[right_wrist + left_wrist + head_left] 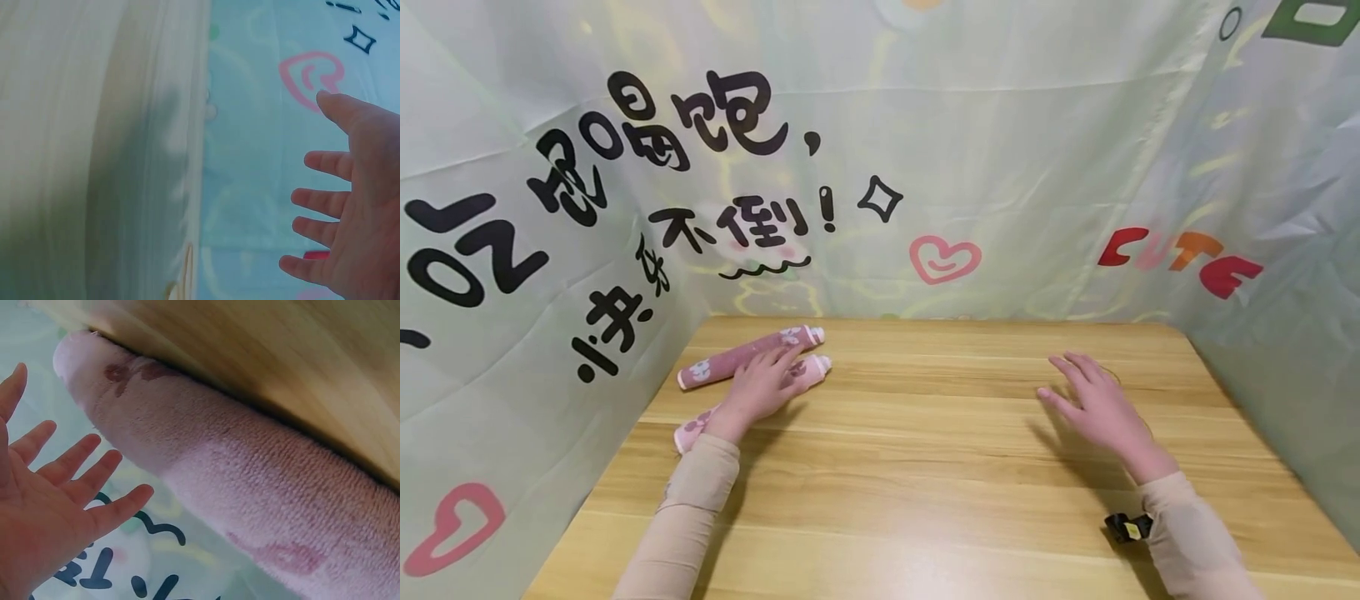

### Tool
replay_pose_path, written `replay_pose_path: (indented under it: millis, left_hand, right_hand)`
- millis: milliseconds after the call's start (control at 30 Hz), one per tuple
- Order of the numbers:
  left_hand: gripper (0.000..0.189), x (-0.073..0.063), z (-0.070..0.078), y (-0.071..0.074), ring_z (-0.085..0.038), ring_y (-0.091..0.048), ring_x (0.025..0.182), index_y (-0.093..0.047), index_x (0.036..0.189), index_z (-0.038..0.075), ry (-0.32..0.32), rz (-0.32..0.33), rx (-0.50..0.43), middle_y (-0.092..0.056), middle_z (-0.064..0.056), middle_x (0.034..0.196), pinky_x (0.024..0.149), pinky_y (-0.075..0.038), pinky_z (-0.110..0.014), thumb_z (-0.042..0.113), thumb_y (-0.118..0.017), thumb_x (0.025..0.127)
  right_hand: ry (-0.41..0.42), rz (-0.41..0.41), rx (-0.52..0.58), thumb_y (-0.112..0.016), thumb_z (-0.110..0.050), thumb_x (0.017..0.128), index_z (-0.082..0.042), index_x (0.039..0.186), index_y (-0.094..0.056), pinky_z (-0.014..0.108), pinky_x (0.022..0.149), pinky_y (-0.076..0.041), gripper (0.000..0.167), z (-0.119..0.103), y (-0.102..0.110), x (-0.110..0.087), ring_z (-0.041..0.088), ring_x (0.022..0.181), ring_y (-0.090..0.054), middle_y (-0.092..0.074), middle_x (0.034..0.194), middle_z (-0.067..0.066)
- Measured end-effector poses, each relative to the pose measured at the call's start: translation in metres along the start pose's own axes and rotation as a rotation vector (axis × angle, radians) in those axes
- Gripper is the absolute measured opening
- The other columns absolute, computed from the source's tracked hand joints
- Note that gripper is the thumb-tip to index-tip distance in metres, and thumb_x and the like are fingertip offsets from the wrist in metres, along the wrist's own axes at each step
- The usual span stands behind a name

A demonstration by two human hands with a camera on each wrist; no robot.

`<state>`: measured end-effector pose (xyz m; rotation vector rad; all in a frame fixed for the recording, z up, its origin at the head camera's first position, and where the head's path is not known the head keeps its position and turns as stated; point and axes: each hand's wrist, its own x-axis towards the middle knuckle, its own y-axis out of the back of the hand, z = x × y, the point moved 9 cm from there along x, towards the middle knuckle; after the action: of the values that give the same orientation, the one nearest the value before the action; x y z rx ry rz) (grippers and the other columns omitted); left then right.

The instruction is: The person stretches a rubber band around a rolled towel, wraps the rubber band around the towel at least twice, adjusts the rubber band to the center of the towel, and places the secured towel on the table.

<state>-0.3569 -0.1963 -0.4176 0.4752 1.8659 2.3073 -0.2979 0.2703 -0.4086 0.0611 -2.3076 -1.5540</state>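
Two rolled towels lie at the far left of the table. The farther one is a dusky-pink rolled towel [760, 352] with pale patterned patches. Nearer lies a light-pink rolled towel [811, 372] with darker pink markings, and its middle is hidden behind my left hand [763, 385]. That hand is over the two rolls with its fingers straight and spread. In the left wrist view, the fuzzy side of the light-pink roll [250, 481] passes beside the fingers. My right hand [1101, 408] hovers over the table's right side, fingers extended and apart, holding nothing.
A wooden table [925, 475] fills the foreground. Printed fabric walls [1015, 167] stand around its back and sides. A small black device [1127, 527] sits at the right wrist. Behind the right hand shows part of a thin tan loop [187, 275].
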Motion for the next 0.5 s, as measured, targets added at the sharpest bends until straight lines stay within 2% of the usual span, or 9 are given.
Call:
replay_pose_path:
  millis: [233,500]
  left_hand:
    - [0.065,0.002,-0.004,-0.003,-0.042,-0.045,0.133,-0.042,0.147,0.013,0.003,-0.024,-0.04,-0.047,-0.017,0.147,0.103,-0.035,-0.069,0.038,-0.065,0.092]
    - [0.06,0.002,-0.018,-0.018,-0.043,-0.055,0.121,-0.048,0.143,0.012,0.054,-0.086,-0.023,-0.056,-0.02,0.137,0.097,-0.043,-0.064,0.036,-0.067,0.091]
  right_hand:
    - [-0.029,0.048,0.075,-0.059,-0.035,0.096,0.002,0.142,-0.043,0.068,0.101,-0.031,0.061,0.024,0.01,-0.005,0.053,0.129,-0.037,-0.041,0.143,0.032]
    - [-0.07,0.092,0.171,-0.057,-0.03,0.098,0.003,0.13,-0.055,0.069,0.098,-0.033,0.046,0.054,0.013,-0.011,0.053,0.124,-0.042,-0.048,0.136,0.032]
